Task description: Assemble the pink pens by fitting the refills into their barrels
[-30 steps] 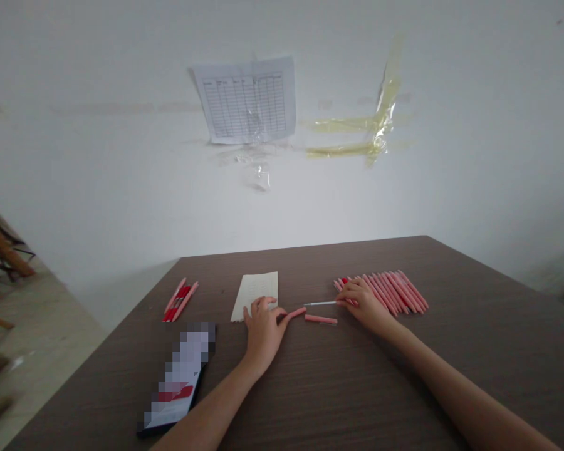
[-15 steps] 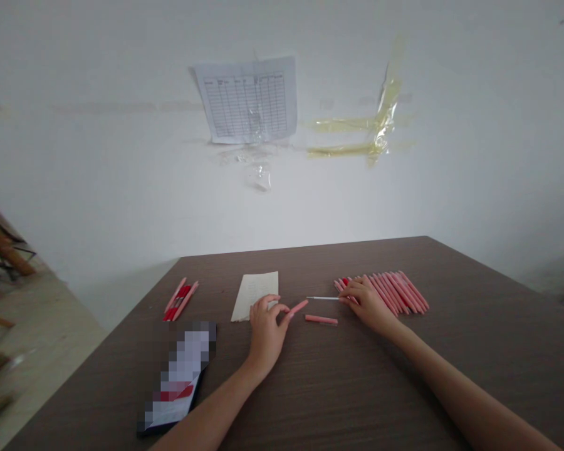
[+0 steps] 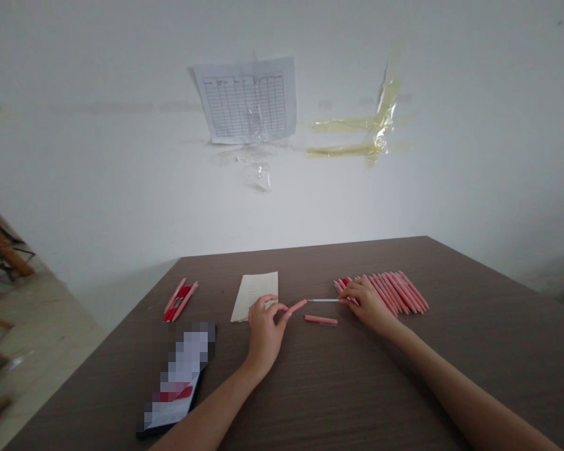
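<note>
My left hand [image 3: 264,332] pinches a pink tube [image 3: 297,307] between thumb and fingertips, and my right hand [image 3: 367,307] pinches a thin white refill [image 3: 324,300] by its far end, its tip right at the tube's end, though I can't tell whether they touch. The tube slants while the refill runs nearly level, so pushing at that angle could snag the tip or bend it. My right knuckles, close over the row of pink pens [image 3: 404,293], could also knock some askew.
</note>
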`<state>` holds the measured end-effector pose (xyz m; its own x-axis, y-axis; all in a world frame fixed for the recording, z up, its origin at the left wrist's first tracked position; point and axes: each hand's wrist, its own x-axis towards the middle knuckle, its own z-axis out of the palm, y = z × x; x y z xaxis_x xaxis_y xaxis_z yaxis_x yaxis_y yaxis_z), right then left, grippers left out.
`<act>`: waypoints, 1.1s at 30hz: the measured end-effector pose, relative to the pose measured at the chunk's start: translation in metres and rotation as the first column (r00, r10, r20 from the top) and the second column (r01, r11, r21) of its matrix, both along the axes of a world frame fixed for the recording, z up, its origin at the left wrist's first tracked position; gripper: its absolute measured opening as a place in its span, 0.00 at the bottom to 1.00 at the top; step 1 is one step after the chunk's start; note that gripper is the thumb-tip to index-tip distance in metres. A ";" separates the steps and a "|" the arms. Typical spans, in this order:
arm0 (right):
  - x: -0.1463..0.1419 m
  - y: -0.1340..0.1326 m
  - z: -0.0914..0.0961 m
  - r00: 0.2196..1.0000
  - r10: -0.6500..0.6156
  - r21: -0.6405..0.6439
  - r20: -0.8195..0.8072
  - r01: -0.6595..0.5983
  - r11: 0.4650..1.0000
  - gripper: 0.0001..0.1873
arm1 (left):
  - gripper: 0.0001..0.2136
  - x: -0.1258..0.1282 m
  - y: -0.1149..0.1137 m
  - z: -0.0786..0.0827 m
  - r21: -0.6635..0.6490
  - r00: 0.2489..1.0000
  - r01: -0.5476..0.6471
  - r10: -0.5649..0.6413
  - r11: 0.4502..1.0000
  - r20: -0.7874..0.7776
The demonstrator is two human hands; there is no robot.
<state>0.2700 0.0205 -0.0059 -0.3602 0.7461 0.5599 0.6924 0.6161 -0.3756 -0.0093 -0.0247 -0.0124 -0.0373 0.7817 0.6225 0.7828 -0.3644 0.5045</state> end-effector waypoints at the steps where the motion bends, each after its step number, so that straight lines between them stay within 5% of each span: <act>1: 0.000 0.000 0.000 1.000 0.005 -0.002 0.003 -0.005 1.000 0.05 | 0.01 0.000 0.000 0.000 -0.001 1.000 -0.001 0.001 1.000 0.001; 33: -0.013 -0.009 0.000 0.997 0.074 0.047 0.004 -0.075 0.996 0.03 | 0.01 0.001 0.001 0.001 -0.031 0.993 0.105 -0.107 0.994 -0.054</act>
<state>0.2571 0.0117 -0.0054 -0.4152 0.6899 0.5931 0.6448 0.6830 -0.3431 -0.0084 -0.0241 -0.0116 0.0806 0.7964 0.5993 0.7677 -0.4331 0.4723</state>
